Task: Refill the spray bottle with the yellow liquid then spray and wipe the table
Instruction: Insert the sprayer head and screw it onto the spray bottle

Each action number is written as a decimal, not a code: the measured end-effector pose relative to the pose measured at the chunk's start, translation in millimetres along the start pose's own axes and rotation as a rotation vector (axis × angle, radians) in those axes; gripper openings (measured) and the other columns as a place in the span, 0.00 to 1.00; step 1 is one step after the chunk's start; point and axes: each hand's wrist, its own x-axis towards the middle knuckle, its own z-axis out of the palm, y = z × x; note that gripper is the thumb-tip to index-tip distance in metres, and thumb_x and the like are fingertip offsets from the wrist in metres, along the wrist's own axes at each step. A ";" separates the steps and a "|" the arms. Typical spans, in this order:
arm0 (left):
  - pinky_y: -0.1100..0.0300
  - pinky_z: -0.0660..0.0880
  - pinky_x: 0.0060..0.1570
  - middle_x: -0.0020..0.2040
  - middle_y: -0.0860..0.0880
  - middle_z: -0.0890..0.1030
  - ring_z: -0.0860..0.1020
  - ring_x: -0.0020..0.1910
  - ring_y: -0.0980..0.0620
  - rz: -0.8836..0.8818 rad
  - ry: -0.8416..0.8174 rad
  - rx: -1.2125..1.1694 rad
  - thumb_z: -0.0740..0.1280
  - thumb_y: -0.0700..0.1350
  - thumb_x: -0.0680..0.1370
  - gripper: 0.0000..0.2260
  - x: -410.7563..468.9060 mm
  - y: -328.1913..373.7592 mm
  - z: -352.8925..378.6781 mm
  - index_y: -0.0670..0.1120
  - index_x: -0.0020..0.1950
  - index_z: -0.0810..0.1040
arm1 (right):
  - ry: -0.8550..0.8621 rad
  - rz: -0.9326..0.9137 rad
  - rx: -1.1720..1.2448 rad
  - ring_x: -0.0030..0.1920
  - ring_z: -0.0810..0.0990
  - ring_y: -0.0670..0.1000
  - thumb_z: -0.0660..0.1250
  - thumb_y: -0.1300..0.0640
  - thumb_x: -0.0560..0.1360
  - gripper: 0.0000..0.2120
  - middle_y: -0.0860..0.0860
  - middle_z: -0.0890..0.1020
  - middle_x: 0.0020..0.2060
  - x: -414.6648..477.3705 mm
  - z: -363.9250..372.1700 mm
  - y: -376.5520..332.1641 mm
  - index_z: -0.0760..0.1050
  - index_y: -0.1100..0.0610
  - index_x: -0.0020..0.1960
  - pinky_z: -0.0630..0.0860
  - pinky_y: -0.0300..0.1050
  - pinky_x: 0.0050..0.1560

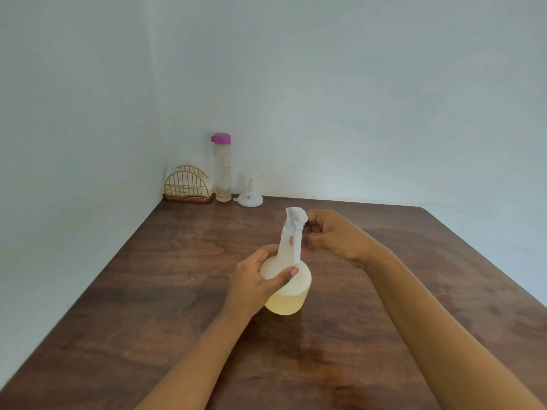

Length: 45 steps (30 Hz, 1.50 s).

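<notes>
As left hand [257, 281] grips it, spray bottle [291, 297] upright, nozzle [299, 215] rightward.

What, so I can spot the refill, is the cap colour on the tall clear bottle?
The round plastic cap is purple; head view.

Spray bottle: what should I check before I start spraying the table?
1. Yellow liquid in the spray bottle: ok, lower part filled.
2. Left hand grips its shoulder, bottle upright on the table: ok.
3. Spray head on the neck, right hand holding it: tightness cannot tell.
4. Purple-capped bottle closed, funnel aside by the wall: ok.
5. Wiping material in the wire holder: cannot tell.
</notes>
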 end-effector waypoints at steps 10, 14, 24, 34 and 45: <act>0.52 0.79 0.47 0.52 0.60 0.81 0.79 0.51 0.59 -0.010 0.012 -0.033 0.68 0.67 0.66 0.24 -0.4 -2.9 2.5 0.58 0.58 0.77 | 0.260 -0.049 0.027 0.48 0.80 0.45 0.74 0.60 0.69 0.12 0.45 0.82 0.45 -4.0 21.8 13.6 0.77 0.47 0.48 0.77 0.39 0.51; 0.49 0.80 0.47 0.51 0.60 0.81 0.79 0.51 0.58 -0.021 0.026 -0.038 0.68 0.68 0.66 0.20 -0.9 -3.9 3.9 0.64 0.55 0.75 | 0.334 -0.003 0.072 0.48 0.81 0.49 0.75 0.58 0.68 0.10 0.49 0.83 0.45 -3.7 29.4 15.6 0.78 0.53 0.48 0.80 0.49 0.52; 0.69 0.74 0.48 0.50 0.64 0.77 0.77 0.51 0.63 -0.029 0.040 -0.008 0.70 0.63 0.67 0.31 -2.5 2.1 4.0 0.52 0.66 0.74 | 0.831 0.068 0.050 0.46 0.78 0.43 0.74 0.45 0.67 0.15 0.43 0.78 0.43 -3.6 84.1 15.5 0.70 0.48 0.44 0.76 0.42 0.44; 0.51 0.80 0.48 0.51 0.59 0.82 0.80 0.51 0.58 -0.018 0.035 -0.089 0.70 0.64 0.66 0.17 -3.2 1.2 4.0 0.66 0.53 0.74 | 0.319 0.014 0.518 0.61 0.77 0.50 0.74 0.51 0.68 0.25 0.50 0.79 0.58 -11.8 48.9 32.9 0.72 0.51 0.62 0.75 0.49 0.61; 0.50 0.80 0.46 0.52 0.59 0.81 0.80 0.51 0.58 -0.006 0.019 -0.063 0.68 0.65 0.67 0.20 -1.4 -1.7 3.8 0.62 0.56 0.75 | -0.024 -0.041 0.284 0.55 0.80 0.46 0.63 0.56 0.77 0.14 0.53 0.81 0.57 0.7 14.1 26.8 0.75 0.58 0.62 0.75 0.36 0.50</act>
